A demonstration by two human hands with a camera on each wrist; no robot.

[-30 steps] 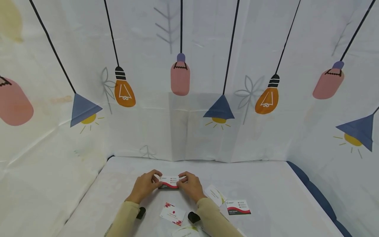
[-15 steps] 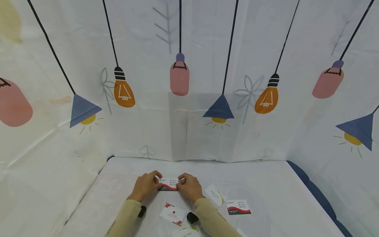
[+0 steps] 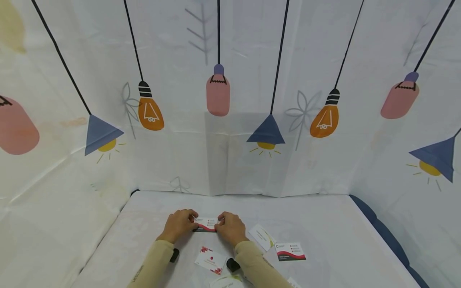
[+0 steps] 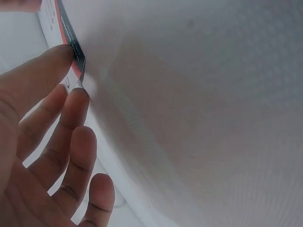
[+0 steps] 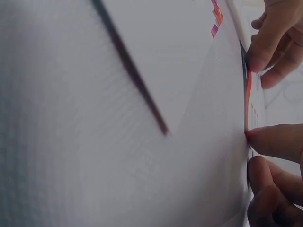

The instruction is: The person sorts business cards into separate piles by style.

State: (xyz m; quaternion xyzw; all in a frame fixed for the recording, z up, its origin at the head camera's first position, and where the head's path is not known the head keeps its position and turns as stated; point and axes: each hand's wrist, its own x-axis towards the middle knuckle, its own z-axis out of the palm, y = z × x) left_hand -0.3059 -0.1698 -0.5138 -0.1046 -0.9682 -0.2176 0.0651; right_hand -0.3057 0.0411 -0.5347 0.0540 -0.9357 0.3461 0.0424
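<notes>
A white business card [image 3: 206, 224] with a red wave and a dark lower band is held between both hands near the far middle of the table. My left hand [image 3: 179, 225] pinches its left end; in the left wrist view the thumb [image 4: 59, 59] lies on the dark band with a fingertip behind the card's corner. At the other end, my right hand [image 3: 231, 228] pinches the card between thumb and fingers. The right wrist view shows the card [image 5: 248, 104] nearly edge-on, close over the white tabletop, with both thumbs on its face.
Right of the right hand lie a similar red-and-dark card [image 3: 290, 251] and a white card with green curves [image 3: 262, 237]. Nearer me are a card with red floral corners [image 3: 210, 260] and another green-edged card [image 3: 227, 282]. A printed white sheet [image 3: 245, 160] hangs behind the table.
Both hands and the card they hold have moved very slightly toward me. The grip on both ends is unchanged, and the other cards lie as before.
</notes>
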